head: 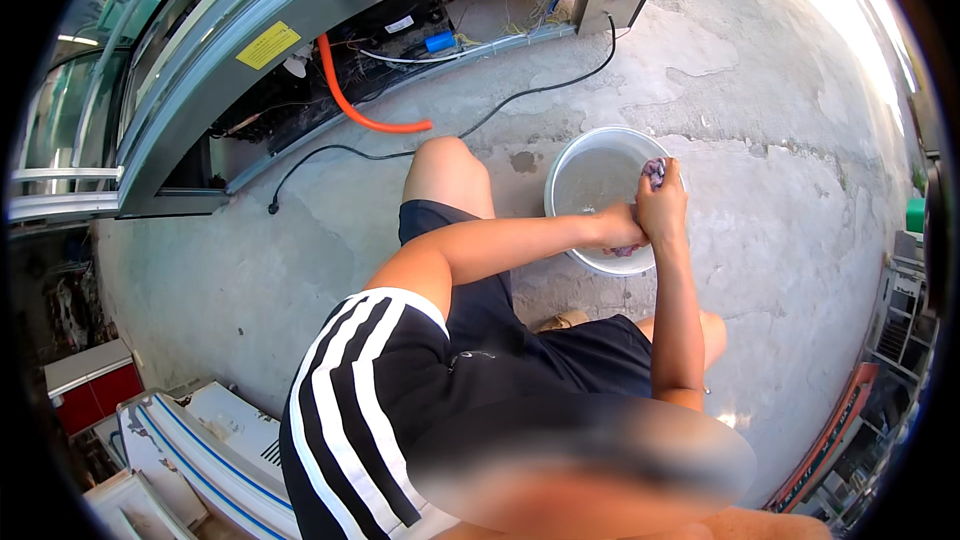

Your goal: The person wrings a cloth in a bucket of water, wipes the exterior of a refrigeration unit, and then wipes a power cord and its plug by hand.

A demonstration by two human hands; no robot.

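Both my hands are clenched on a wet-looking purplish cloth (655, 172) above a white plastic bucket (553, 184). My left hand (621, 225) grips its lower part, and a bit of fabric shows beneath the fingers. Just beyond it, my right hand (664, 202) is closed around the upper part, with a bunched end sticking out by the thumb. The two hands touch each other over the bucket's right side. Water (592, 180) appears to lie in the bucket, which stands on the concrete floor. Most of the cloth is hidden inside my fists.
A glass-fronted refrigerated cabinet (202, 37) stands ahead, its base compartment exposing a compressor (397, 15) and wiring. An orange hose (337, 97) sticks out of it. A black power cord (525, 92) crosses the concrete floor (750, 187), its plug (273, 208) lying loose. Worn white appliance parts (217, 420) sit behind left.
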